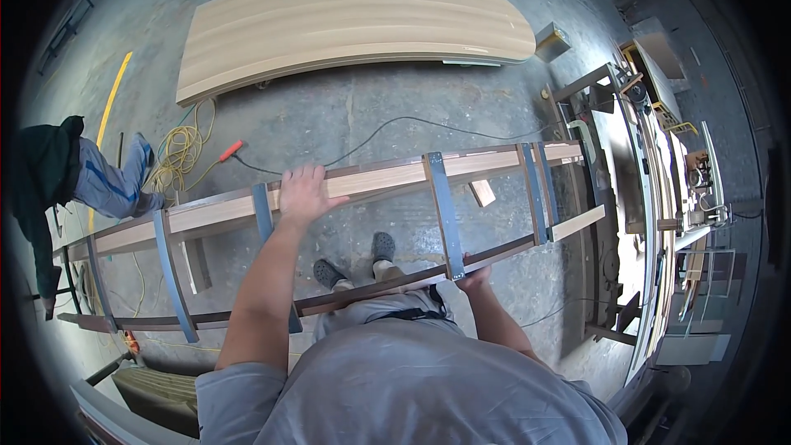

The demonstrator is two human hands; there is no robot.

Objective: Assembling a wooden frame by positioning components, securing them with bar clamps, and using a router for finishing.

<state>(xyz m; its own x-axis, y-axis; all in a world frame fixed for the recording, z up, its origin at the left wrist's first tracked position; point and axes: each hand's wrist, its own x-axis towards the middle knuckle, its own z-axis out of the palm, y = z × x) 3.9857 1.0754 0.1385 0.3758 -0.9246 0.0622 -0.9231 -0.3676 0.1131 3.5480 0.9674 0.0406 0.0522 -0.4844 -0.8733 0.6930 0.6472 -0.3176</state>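
A long ladder-like wooden frame (379, 179) stretches across in front of me. Its two rails have dark edges, and several blue-grey curved crosspieces (446, 222) join them. My left hand (303, 195) lies over the far rail beside a crosspiece, its fingers hooked across the top edge and its thumb out along the wood. At the near rail (375, 287), my right hand (475, 278) grips from below, just right of a crosspiece's end; its fingers are partly hidden by the rail.
Another person (62, 173) in a dark top stands at the frame's left end. A large curved wooden panel (354, 21) lies beyond. A yellow cord coil (177, 148), a black cable (362, 145) and a wood block (483, 193) are on the floor. A cluttered metal rack (614, 222) stands right.
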